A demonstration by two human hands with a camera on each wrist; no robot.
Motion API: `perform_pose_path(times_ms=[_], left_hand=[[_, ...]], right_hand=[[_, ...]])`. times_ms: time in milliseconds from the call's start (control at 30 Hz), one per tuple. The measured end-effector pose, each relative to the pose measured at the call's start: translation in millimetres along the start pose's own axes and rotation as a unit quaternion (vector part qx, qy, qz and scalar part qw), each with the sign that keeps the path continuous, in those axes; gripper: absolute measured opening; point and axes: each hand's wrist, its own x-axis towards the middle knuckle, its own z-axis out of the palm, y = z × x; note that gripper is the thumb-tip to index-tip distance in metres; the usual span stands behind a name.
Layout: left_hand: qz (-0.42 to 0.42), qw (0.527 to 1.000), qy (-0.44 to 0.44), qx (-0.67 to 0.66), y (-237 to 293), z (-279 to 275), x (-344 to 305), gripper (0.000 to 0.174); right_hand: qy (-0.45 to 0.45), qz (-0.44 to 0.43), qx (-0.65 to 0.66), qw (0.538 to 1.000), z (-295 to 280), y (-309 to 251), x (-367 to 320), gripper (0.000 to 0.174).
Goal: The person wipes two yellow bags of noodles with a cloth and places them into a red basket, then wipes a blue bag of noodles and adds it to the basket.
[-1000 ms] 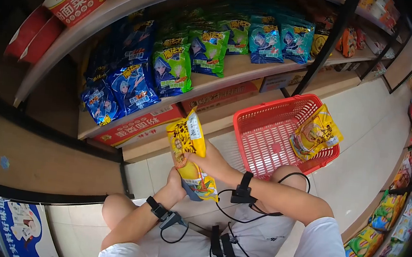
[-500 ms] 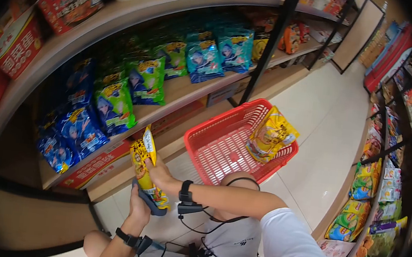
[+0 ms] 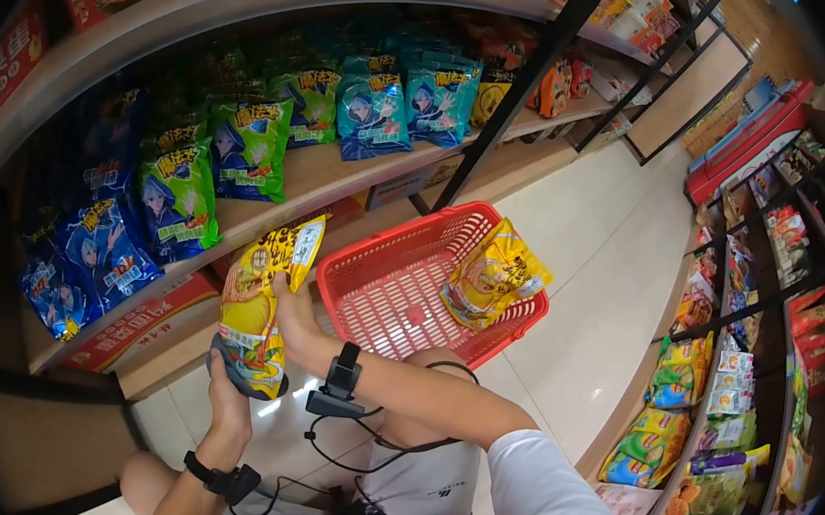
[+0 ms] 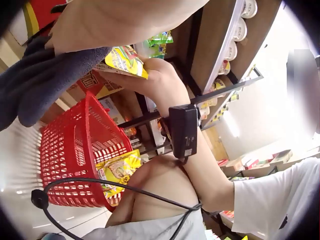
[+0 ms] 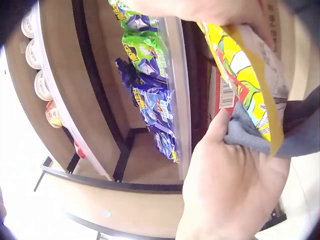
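Red basket (image 3: 383, 300) holds packet (image 3: 491, 278); left grip (image 3: 228, 404) holding cloth (image 4: 65, 75), bag (image 3: 255, 301); right grip (image 3: 295, 321) holding bag.

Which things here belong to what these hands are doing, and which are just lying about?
Part of the job, it seems:
- yellow packet, gripped by the right hand
- dark cloth, held against it by the left hand
- red basket, possibly, with its similar packet

Just around:
- blue packets, green packets and teal packets on the shelf
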Motion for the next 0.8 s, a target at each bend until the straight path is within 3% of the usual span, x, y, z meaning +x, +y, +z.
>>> perform_pose_path(times_ms=[133, 233, 400, 533, 800], left_hand=[[0.022, 0.999, -0.03, -0.037, -4, 0, -2, 0.054], [-0.023, 0.994, -0.033, -0.105, 1, -11, 10, 0.052], [-0.056, 0.982, -0.03, -0.178, 11, -8, 20, 0.055], [-0.048, 0.98, -0.001, -0.192, 13, -8, 22, 0.053], [-0.115, 0.975, -0.013, -0.188, 32, -5, 25, 0.057]], right_hand=[[0.039, 0.024, 0.042, 0.998, 11, -32, -9, 0.036], [0.076, 0.024, -0.033, 0.996, 12, -26, -3, 0.036], [0.052, 0.069, 0.106, 0.991, 14, -16, 1, 0.036], [0.055, 0.09, 0.141, 0.984, 24, -29, -11, 0.036], [0.087, 0.042, -0.009, 0.995, 15, -17, -2, 0.038]])
